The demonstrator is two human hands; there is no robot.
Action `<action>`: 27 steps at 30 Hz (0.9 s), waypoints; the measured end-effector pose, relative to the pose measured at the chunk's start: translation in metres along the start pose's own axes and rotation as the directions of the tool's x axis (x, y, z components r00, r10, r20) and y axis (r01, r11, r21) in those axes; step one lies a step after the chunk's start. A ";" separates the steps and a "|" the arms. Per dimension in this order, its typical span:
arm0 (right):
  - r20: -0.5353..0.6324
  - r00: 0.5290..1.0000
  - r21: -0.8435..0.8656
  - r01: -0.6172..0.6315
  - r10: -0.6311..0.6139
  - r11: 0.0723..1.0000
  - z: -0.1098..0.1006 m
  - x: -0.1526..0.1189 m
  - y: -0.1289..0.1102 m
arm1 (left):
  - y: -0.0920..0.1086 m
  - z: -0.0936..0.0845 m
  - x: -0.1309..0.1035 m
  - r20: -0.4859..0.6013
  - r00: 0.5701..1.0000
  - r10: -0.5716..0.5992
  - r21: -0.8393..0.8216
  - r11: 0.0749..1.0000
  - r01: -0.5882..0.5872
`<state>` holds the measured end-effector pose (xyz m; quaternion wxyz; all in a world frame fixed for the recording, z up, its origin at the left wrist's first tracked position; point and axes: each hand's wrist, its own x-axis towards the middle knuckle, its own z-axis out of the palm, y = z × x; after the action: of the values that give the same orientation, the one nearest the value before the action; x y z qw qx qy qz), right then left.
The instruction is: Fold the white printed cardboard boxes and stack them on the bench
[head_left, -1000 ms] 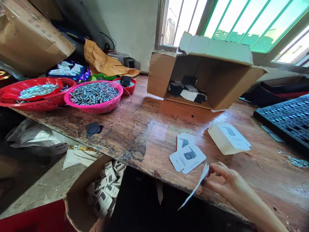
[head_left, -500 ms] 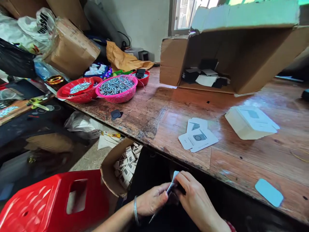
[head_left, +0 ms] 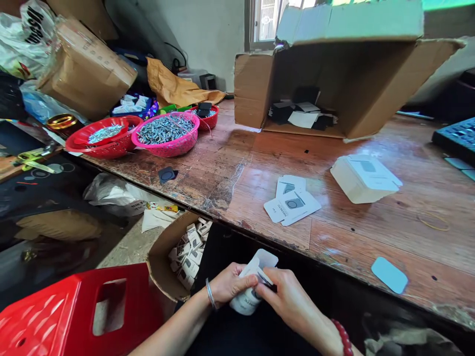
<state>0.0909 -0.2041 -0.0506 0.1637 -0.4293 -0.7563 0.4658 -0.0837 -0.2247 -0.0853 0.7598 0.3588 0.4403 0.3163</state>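
Note:
Over my lap, just below the table's front edge, both hands hold a printed white card box (head_left: 245, 302) that is partly folded, its flaps standing up. My left hand (head_left: 230, 287) grips its left side, thumb across the front. The fingers of my right hand (head_left: 284, 291) pinch the right side near a dark slot; what lies inside is hidden. On the table nearby lie two flat printed box blanks (head_left: 302, 206), overlapping. A thick stack of blanks (head_left: 365, 180) stands farther right. A pale blue rounded card (head_left: 389, 274) rests near the front edge.
A large open carton (head_left: 252, 91) on its side holds black and white pieces. Pink (head_left: 166, 148) and red (head_left: 100, 151) baskets of small metal parts stand at left. Below, a carton (head_left: 158, 269) of small finished boxes sits beside a red stool (head_left: 70, 306). A black square piece (head_left: 166, 174) lies on the table.
The card held edge-on between my hands is now turned to show its printed face, with its flaps opened out. The camera view has shifted to the right.

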 end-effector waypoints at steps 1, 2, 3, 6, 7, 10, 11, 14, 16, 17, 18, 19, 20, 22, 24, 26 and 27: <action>-0.086 0.995 -0.062 0.041 -0.046 0.997 0.003 0.000 0.001 | 0.004 -0.001 0.001 -0.026 0.999 0.021 0.010 1.000 -0.021; -0.172 0.979 -0.113 0.090 -0.109 0.990 0.007 0.000 0.003 | 0.009 -0.001 0.001 -0.056 0.997 0.060 0.029 0.998 -0.058; -0.248 0.951 -0.155 0.151 -0.186 0.976 0.011 -0.001 0.005 | 0.013 0.000 0.001 -0.084 0.990 0.117 0.062 0.992 -0.112; -0.384 0.819 -0.256 0.349 -0.426 0.901 0.023 -0.008 0.018 | 0.020 0.005 -0.003 -0.133 0.935 0.328 0.219 0.930 -0.295; -0.415 0.773 -0.285 0.390 -0.480 0.876 0.026 -0.012 0.023 | 0.019 0.006 -0.004 -0.145 0.914 0.380 0.266 0.904 -0.333; -0.559 0.648 -0.331 0.398 -0.518 0.855 0.027 -0.021 0.035 | 0.010 0.010 -0.005 -0.299 0.872 0.388 0.247 0.914 -0.322; -0.621 0.625 -0.304 0.365 -0.473 0.880 0.026 -0.023 0.037 | 0.005 0.010 -0.005 -0.364 0.861 0.355 0.193 0.933 -0.303; -0.653 0.740 0.001 0.212 -0.160 0.977 0.021 -0.022 0.034 | -0.005 0.011 -0.006 -0.413 0.880 0.234 0.002 0.967 -0.256; -0.477 0.878 0.252 0.099 0.034 0.963 0.019 -0.018 0.026 | -0.009 0.012 -0.008 -0.371 0.908 0.192 -0.061 0.971 -0.231; -0.402 0.913 0.323 0.066 0.074 0.944 0.018 -0.016 0.023 | -0.011 0.012 -0.008 -0.358 0.917 0.175 -0.076 0.974 -0.216; -0.370 0.925 0.355 0.053 0.089 0.933 0.019 -0.014 0.019 | -0.011 0.013 -0.008 -0.350 0.923 0.159 -0.086 0.976 -0.201; -0.377 0.921 0.357 0.049 0.095 0.933 0.021 -0.012 0.017 | -0.012 0.013 -0.007 -0.345 0.927 0.148 -0.090 0.978 -0.189; -0.408 0.908 0.338 0.049 0.099 0.940 0.023 -0.011 0.015 | -0.013 0.013 -0.006 -0.340 0.930 0.137 -0.089 0.980 -0.177; -0.457 0.882 0.299 0.032 0.114 0.954 0.028 -0.010 0.014 | -0.014 0.013 -0.004 -0.349 0.929 0.120 -0.085 0.984 -0.159; -0.436 0.886 0.322 -0.011 0.158 0.947 0.033 -0.010 0.017 | -0.014 0.013 -0.002 -0.408 0.903 0.131 -0.086 0.980 -0.181; -0.395 0.896 0.424 -0.017 0.202 0.906 0.037 -0.011 0.022 | -0.013 0.014 -0.002 -0.484 0.860 0.165 -0.088 0.968 -0.236; -0.391 0.894 0.492 0.004 0.217 0.871 0.038 -0.012 0.024 | -0.013 0.015 -0.003 -0.506 0.843 0.183 -0.086 0.962 -0.261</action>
<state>0.0847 -0.2307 -0.0884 0.4024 -0.5101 -0.5356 0.5395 -0.0695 -0.2377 -0.0894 0.6052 0.2561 0.5496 0.5158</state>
